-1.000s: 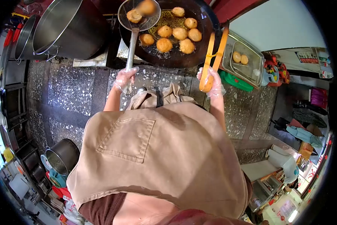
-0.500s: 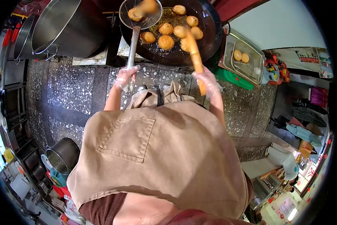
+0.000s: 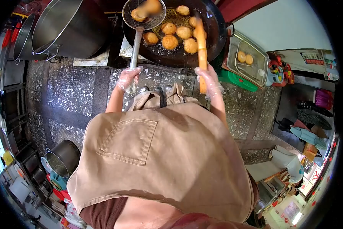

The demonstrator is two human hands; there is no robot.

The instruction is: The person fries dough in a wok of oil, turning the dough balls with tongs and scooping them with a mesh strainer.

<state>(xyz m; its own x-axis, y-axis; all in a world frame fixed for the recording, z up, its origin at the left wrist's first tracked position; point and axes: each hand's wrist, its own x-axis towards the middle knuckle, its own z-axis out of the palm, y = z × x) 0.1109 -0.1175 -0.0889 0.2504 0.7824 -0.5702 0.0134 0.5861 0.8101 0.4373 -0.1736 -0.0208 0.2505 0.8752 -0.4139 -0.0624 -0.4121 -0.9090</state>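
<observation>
My left hand, in a clear plastic glove, grips the handle of a wire-mesh skimmer. The skimmer's round basket is over the left rear of a dark wok and holds golden fried balls, partly blurred. In the wok, several round golden-brown fried balls sit in bubbling oil. My right hand, also gloved, is closed around a bamboo stick. The stick reaches over the wok's right side, its blurred far end among the balls there, covering some; whether it touches them I cannot tell.
Right of the wok, a rectangular tray with a wire rack holds two fried balls, above a green container. Large metal pots stand at the left. Another pot is behind me on the left, on the speckled floor.
The bamboo stick has swung rightward at its far end and now points more straight ahead. My right hand has shifted slightly left. The left hand and skimmer are nearly still.
</observation>
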